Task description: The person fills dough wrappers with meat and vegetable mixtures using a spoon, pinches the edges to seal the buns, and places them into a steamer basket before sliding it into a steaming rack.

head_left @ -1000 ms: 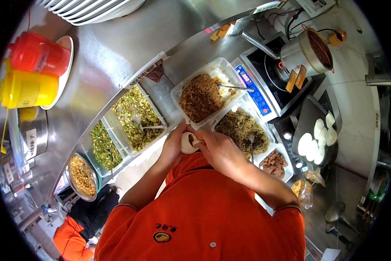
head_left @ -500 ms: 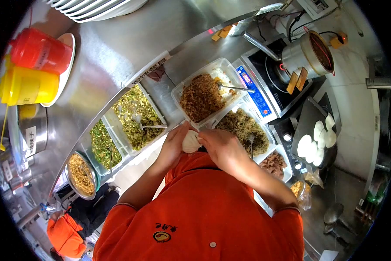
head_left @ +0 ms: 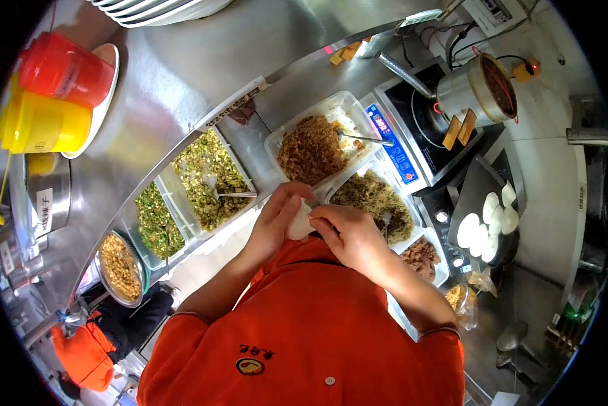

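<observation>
A piece of white dough (head_left: 300, 224) is held between my two hands, close to the chest. My left hand (head_left: 277, 220) wraps round its left side with bent fingers. From the right, my right hand (head_left: 350, 232) pinches the dough's edge. Just beyond the hands stands a tub of brown filling (head_left: 312, 150) with a spoon in it. A tub of dark green-brown filling (head_left: 373, 203) is beside my right hand, and a tub of chopped green and yellow filling (head_left: 208, 177) lies to the left.
On the right are a pot (head_left: 476, 88) on an induction cooker and a dark griddle (head_left: 463, 199) with several white dough pieces. Red and yellow jars (head_left: 67, 74) stand at upper left. A bowl of yellow bits (head_left: 120, 267) and another person (head_left: 87, 355) are at lower left.
My left hand has risen a little and wraps further over the dough. The view has shifted slightly. At lower left, the other person appears lower and further left.
</observation>
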A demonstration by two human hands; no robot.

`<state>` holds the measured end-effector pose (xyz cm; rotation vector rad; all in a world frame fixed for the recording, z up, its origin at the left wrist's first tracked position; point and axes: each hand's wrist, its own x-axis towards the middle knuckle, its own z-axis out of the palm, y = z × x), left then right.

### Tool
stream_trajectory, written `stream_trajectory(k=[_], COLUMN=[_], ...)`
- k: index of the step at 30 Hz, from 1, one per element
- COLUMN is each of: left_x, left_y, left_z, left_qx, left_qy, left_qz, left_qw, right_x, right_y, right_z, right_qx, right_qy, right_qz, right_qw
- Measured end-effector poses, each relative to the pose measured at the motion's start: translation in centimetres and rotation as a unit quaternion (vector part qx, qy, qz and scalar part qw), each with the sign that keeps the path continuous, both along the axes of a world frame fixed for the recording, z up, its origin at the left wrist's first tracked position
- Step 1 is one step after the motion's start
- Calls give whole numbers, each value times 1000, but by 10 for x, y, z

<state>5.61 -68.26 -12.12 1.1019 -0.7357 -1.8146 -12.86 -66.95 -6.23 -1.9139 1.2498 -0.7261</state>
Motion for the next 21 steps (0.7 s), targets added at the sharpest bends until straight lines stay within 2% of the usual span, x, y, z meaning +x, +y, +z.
stream_trajectory(k=[2, 3, 4, 6, 8, 10, 12, 13, 15, 17, 19, 21], left_x=[9, 6, 5, 3, -3, -11, -22, -22, -22, -29, -40, -52], left_y=[-2, 0, 0, -4, -8, -5, 1, 5, 9, 7, 9, 11], left_z=[1, -7, -9, -7, 5, 5, -8, -10, -4, 9, 15, 16], left_qx=[9, -22, -23, 82, 74, 69, -134, -135, 49, 27, 7, 70], left_qy=[32, -18, -17, -26, -37, -49, -86, -85, 1, -12, -26, 15], left_qz=[-114, -100, -100, -128, -140, -157, -85, -88, -150, -160, -174, -157], left_qw=[993, 995, 995, 988, 987, 984, 984, 983, 987, 987, 984, 985], right_x=[-4, -5, -6, -2, -4, -12, -20, -23, -24, -24, -32, -41], right_y=[1, 5, 8, 17, 18, 17, 22, 25, 32, 36, 44, 50], right_z=[1, 5, 9, 19, 19, 12, 12, 12, 19, 30, 16, 10], right_qx=[33, 32, 30, 36, 39, 4, 4, 8, -5, -13, -28, -57], right_qy=[-17, -10, -3, 4, 11, -3, -3, -4, -13, -10, 4, 36], right_qz=[-15, -15, -15, -31, -49, -23, -40, -52, -59, -64, -63, -55], right_qw=[999, 999, 999, 999, 998, 1000, 999, 999, 998, 998, 998, 996])
